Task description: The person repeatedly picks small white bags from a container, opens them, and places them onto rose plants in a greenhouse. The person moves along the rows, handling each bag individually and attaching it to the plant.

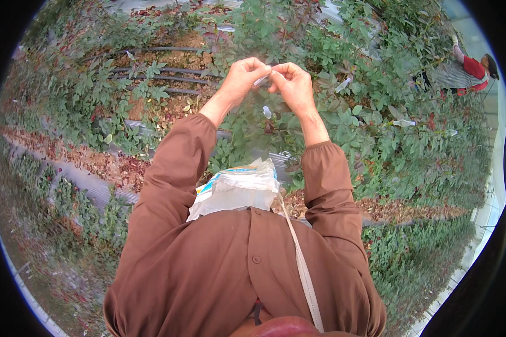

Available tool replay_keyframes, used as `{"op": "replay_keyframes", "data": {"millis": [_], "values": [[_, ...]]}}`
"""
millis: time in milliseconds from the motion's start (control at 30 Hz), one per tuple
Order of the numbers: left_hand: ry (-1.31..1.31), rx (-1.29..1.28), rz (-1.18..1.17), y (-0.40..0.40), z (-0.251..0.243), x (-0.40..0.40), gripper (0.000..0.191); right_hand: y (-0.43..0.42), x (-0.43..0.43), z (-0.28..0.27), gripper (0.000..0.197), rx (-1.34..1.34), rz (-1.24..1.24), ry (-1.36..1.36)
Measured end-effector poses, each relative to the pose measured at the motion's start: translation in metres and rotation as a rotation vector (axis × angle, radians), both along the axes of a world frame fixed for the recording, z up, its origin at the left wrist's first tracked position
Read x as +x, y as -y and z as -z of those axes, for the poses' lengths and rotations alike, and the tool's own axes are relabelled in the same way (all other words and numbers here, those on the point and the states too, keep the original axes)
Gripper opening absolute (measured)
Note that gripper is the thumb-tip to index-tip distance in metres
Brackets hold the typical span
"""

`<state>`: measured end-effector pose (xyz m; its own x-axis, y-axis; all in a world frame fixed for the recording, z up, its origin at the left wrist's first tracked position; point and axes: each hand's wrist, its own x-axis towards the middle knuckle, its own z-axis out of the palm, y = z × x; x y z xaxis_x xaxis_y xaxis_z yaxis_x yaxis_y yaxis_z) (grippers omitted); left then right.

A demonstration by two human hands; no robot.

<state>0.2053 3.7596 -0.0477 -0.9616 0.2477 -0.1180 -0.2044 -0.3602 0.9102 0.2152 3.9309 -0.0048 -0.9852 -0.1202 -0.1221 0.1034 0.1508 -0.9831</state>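
Above the leafy rose-like plants (240, 141), my left hand (246, 78) and my right hand (293, 86) meet at the fingertips. A small translucent plastic sleeve (261, 81) is pinched between them, its lower end showing by my left fingers. Whether a stem or bud is inside cannot be told. Just below my hands, a similar whitish sleeve (267, 112) sits among the leaves. More sleeves are on the plants to the right, one near my right hand (343, 85) and one farther out (404, 123). A white woven bag (240, 189) with printing hangs at my waist.
Black irrigation pipes (168, 77) run over bare soil at the upper left. Plastic film (92, 185) and a path strewn with dry petals (122, 168) cross between the plant rows. A co-worker (459, 76) is among the plants at the upper right.
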Motion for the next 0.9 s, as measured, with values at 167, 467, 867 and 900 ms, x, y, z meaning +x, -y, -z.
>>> {"op": "replay_keyframes", "data": {"millis": [167, 467, 867, 900], "values": [[0.065, -0.079, 0.175, 0.006, 0.020, 0.004, 0.024, -0.006, 0.012, 0.019, 0.014, 0.061, -0.001, 0.002], [0.140, 0.100, 0.224, -0.003, 0.049, 0.017, 0.022, -0.012, 0.026, 0.043, 0.015, 0.013, 0.003, 0.117], [-0.068, -0.142, 0.263, -0.016, 0.059, 0.016, 0.016, -0.029, 0.049, 0.063, 0.012, -0.035, 0.137, 0.202], [-0.098, -0.184, 0.267, -0.020, 0.065, 0.013, 0.016, -0.030, 0.048, 0.062, 0.013, 0.086, 0.154, 0.121]]}}
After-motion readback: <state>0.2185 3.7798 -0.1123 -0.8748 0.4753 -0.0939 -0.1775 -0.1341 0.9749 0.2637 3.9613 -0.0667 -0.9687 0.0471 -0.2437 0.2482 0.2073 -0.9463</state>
